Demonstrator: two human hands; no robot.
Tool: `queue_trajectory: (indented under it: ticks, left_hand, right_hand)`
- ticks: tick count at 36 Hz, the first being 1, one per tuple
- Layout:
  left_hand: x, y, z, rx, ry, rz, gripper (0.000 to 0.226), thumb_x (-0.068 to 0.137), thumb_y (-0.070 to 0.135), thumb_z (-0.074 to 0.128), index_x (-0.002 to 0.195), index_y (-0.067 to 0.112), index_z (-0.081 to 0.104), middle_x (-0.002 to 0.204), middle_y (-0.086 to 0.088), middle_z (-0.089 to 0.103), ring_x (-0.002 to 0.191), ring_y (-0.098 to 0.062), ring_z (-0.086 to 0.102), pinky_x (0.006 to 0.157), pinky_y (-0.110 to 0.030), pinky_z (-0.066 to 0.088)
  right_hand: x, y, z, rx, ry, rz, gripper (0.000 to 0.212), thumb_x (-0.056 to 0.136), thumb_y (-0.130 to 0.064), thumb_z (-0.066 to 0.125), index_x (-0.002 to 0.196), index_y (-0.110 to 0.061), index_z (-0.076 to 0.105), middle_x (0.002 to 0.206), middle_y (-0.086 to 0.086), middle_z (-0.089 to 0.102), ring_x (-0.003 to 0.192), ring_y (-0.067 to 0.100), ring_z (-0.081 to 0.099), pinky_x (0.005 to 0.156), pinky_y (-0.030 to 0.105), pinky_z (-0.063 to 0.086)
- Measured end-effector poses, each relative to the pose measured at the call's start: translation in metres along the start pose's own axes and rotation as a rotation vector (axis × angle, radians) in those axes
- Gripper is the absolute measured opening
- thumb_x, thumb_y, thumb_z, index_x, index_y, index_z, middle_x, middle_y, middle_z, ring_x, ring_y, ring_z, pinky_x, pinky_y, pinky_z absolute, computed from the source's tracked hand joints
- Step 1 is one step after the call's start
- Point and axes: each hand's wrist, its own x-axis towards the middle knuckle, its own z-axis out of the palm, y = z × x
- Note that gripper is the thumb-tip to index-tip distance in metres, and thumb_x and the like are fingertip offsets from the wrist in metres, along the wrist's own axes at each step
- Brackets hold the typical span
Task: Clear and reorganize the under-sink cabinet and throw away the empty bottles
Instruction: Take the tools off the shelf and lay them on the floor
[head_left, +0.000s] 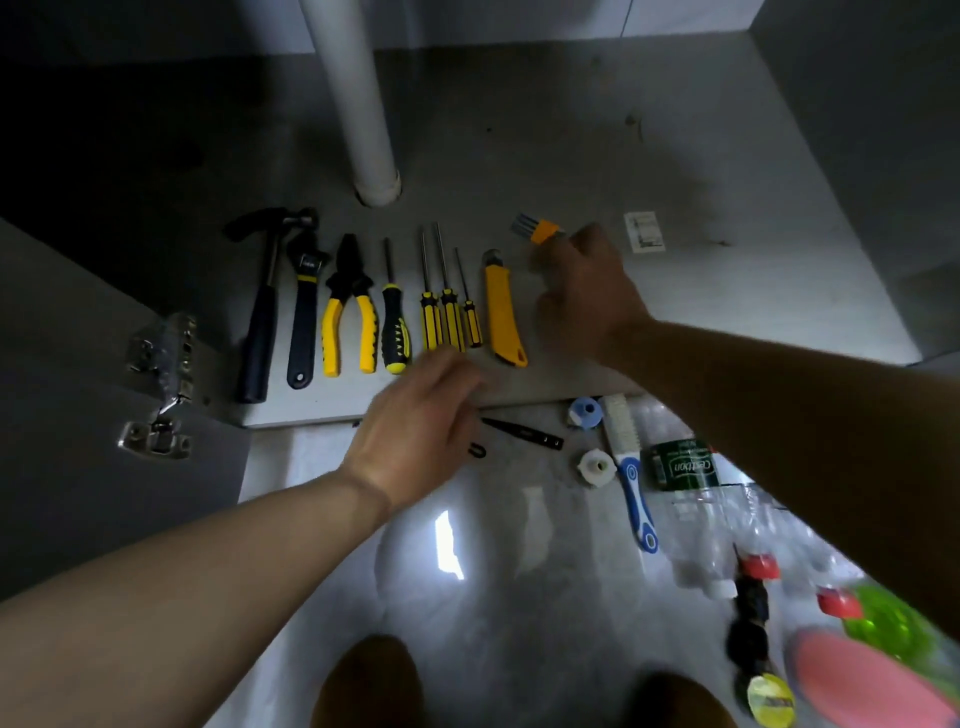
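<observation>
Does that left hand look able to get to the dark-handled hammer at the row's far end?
Probably yes. The left hand hovers empty by the front edge of the cabinet floor, where the dark-handled hammer lies uncovered; only the blue adjustable wrench lies close beside it.

Hammer (262, 312) leftmost, knife (503, 312) rightmost, pipe (358, 104) behind.
</observation>
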Motion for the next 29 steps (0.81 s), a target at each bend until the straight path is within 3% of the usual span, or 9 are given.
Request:
queue_trajectory:
  ticks: [3,7,13,19,23,27,29]
  left_hand:
    - [0.03,0.0,-0.002,0.078,0.08,-0.057,0.034,0.09,0.011,0.053,0.122,0.017,0.065,0.112,-0.004,0.056,0.105,-0.027,0.05,0.086,-0.042,0.047]
    - [0.057,0.009,-0.002,0.159,0.012,-0.136,0.051,0.089,0.04,0.046,0.136,0.027,0.06,0.119,-0.003,0.058,0.116,-0.029,0.047,0.092,-0.041,0.041]
    - [0.077,0.024,0.019,0.33,-0.036,-0.173,0.054,0.091,0.055,0.05,0.141,0.037,0.052,0.129,-0.002,0.057,0.126,-0.029,0.04,0.101,-0.041,0.032]
    - [0.079,0.029,0.024,0.329,0.03,-0.16,0.03,0.09,0.029,0.061,0.12,0.027,0.066,0.111,-0.004,0.063,0.113,-0.031,0.047,0.093,-0.04,0.036]
    - [0.068,0.026,0.023,0.254,0.044,-0.15,0.019,0.087,0.007,0.058,0.098,0.018,0.069,0.103,-0.008,0.061,0.102,-0.033,0.051,0.087,-0.04,0.04]
    - [0.045,0.025,0.012,0.053,0.065,-0.048,0.02,0.085,-0.002,0.059,0.098,0.012,0.064,0.103,-0.007,0.054,0.095,-0.026,0.049,0.074,-0.039,0.044]
    - [0.029,0.026,0.004,-0.052,0.013,0.021,0.016,0.089,0.002,0.058,0.099,0.015,0.058,0.105,-0.001,0.049,0.091,-0.019,0.047,0.07,-0.037,0.046]
  right_hand:
    - [0.024,0.0,-0.001,-0.113,-0.135,0.026,0.061,0.085,-0.021,0.064,0.142,-0.017,0.042,0.142,0.019,0.029,0.127,0.042,0.038,0.096,0.044,0.049]
    - [0.045,0.0,-0.002,-0.204,-0.272,0.081,0.074,0.09,-0.023,0.063,0.155,-0.025,0.028,0.161,0.016,0.011,0.145,0.042,0.022,0.111,0.051,0.038]
    - [0.039,-0.002,-0.002,-0.283,-0.222,0.032,0.064,0.091,-0.025,0.06,0.15,-0.02,0.035,0.15,0.015,0.036,0.135,0.04,0.038,0.105,0.05,0.042]
    - [0.005,0.011,-0.007,-0.357,-0.014,-0.018,0.037,0.099,-0.031,0.05,0.131,-0.013,0.051,0.124,0.02,0.052,0.115,0.039,0.048,0.091,0.049,0.048]
    - [-0.018,0.022,-0.008,-0.156,-0.004,0.157,0.033,0.094,-0.021,0.056,0.124,-0.01,0.046,0.116,0.02,0.051,0.11,0.038,0.049,0.085,0.046,0.049]
    - [-0.034,0.028,-0.011,0.048,-0.098,0.308,0.035,0.09,-0.018,0.062,0.118,-0.008,0.044,0.106,0.016,0.058,0.096,0.034,0.057,0.075,0.039,0.047]
    - [-0.047,0.028,-0.013,0.07,-0.123,0.272,0.021,0.09,-0.018,0.061,0.107,-0.009,0.054,0.096,0.011,0.061,0.088,0.03,0.06,0.069,0.033,0.042]
